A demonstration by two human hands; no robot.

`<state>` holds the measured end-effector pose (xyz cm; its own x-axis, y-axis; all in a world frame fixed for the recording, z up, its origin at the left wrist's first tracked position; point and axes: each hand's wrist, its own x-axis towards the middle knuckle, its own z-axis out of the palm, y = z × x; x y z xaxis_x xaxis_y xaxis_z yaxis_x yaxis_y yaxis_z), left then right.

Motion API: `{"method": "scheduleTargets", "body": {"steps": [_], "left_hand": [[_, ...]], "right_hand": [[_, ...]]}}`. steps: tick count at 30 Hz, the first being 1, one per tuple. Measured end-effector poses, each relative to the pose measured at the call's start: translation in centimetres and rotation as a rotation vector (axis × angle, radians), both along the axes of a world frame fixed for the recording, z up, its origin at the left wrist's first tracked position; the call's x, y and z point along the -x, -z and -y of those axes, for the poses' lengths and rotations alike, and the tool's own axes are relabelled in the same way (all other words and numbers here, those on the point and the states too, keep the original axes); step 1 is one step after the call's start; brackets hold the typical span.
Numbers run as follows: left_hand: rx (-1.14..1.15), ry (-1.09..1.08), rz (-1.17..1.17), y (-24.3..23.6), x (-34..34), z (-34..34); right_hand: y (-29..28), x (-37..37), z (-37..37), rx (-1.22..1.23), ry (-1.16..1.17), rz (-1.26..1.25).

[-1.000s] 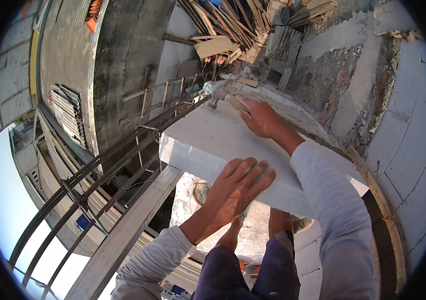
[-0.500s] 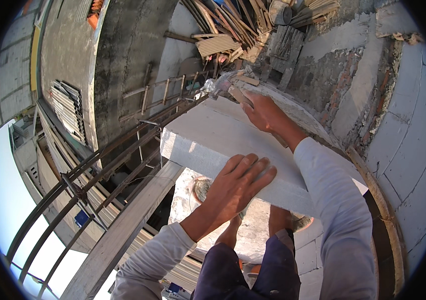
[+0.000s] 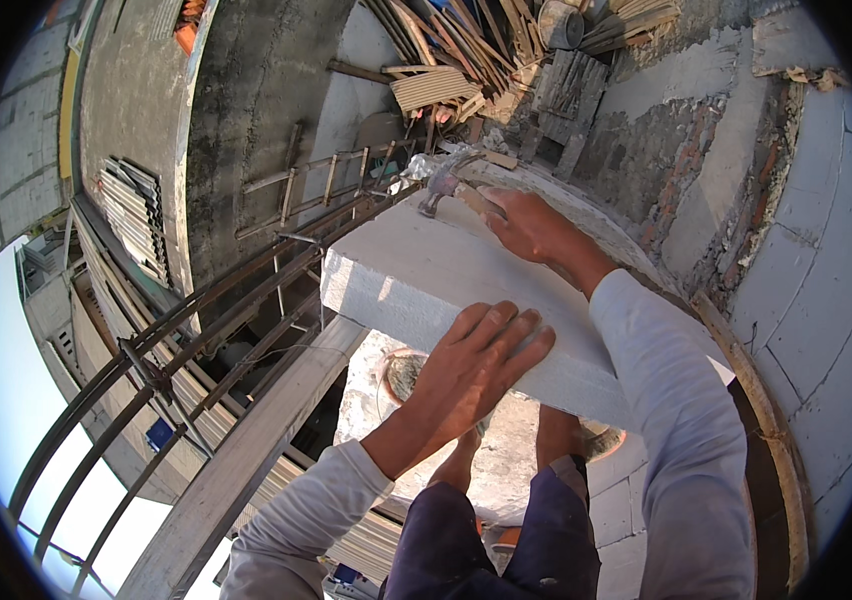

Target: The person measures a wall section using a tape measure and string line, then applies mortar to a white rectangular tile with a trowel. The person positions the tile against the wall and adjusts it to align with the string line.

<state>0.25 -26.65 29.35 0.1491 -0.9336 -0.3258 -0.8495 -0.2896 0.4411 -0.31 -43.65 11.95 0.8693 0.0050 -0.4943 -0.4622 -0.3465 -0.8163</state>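
Note:
A long pale grey-white building block [image 3: 426, 262] lies across the middle, its smooth broad face up. My right hand [image 3: 536, 228] is closed around the wooden handle of a hammer [image 3: 443, 183]. The hammer's metal head is at the far edge of the block, close over its upper face; whether it touches is hard to tell. My left hand [image 3: 471, 375] lies on the block's near edge with fingers stretched out over the top. It grips nothing.
Left of the block run bent steel bars [image 3: 151, 378] and a wooden plank [image 3: 246, 465]. A round container [image 3: 403, 372] shows below the block. Scrap timber [image 3: 466, 50] is piled beyond. A block wall [image 3: 796, 270] stands at right, near a curved wooden strip [image 3: 776, 440].
The hammer head, blurred and farther off before, has swung down and nearer to the block's face. My right hand has turned slightly with it. My left hand and the block have stayed put.

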Motion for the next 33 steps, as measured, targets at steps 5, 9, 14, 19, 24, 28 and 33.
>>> {"method": "scheduleTargets", "body": {"steps": [5,9,14,19,24,28,33], "left_hand": [[0.015,-0.002,-0.013,0.1,0.1,0.0],[0.02,-0.001,-0.016,0.2,0.1,-0.2],[0.039,0.0,-0.014,-0.1,0.0,-0.2],[0.072,0.001,0.001,0.0,0.0,-0.3],[0.084,0.014,0.033,0.2,0.0,-0.6],[0.124,0.016,0.019,0.2,0.0,-0.5],[0.115,0.022,0.041,0.1,0.0,-0.8]], "right_hand": [[0.8,0.3,-0.1,0.035,0.08,0.044],[0.8,0.5,-0.4,0.037,0.041,-0.015],[0.0,0.2,-0.2,0.032,0.029,-0.035],[0.0,-0.5,0.5,0.06,-0.083,-0.043],[-0.2,-1.0,0.4,0.07,-0.133,-0.085],[0.3,-0.8,0.3,0.104,-0.035,-0.017],[-0.7,-1.4,-0.1,0.06,-0.071,-0.106]]}}
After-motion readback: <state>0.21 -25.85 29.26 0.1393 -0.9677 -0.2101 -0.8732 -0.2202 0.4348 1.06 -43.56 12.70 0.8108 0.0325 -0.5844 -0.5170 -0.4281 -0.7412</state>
